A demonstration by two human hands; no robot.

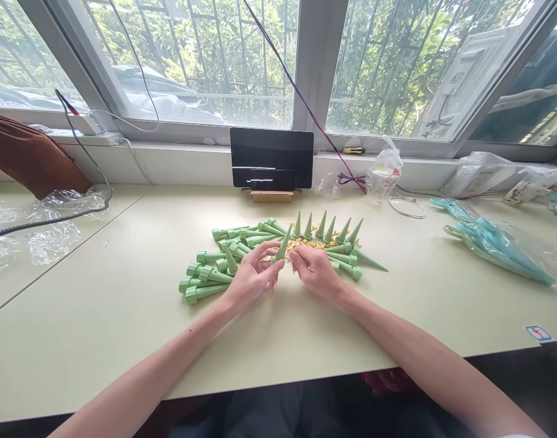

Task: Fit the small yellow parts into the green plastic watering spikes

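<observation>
My left hand (251, 280) is closed around the base of a green plastic cone-shaped spike (284, 242), its point tilted up and to the right. Close beside it, my right hand (318, 272) pinches thumb and fingers together near the spike's base. Whatever sits in that pinch is too small to make out. Small yellow pieces (311, 243) lie heaped just behind both hands. Several green spikes stand upright in a row (321, 226) at the back right. More capped green spikes (206, 274) lie on their sides to the left, and others (346, 258) to the right.
A dark tablet (272, 152) and a phone (273, 180) lean on a small cardboard stand (272, 196) behind the pile. Bagged teal items (497, 246) lie at the right, plastic wrap (36, 225) at the left. A dark cable (77, 213) crosses the left side of the table (123, 328).
</observation>
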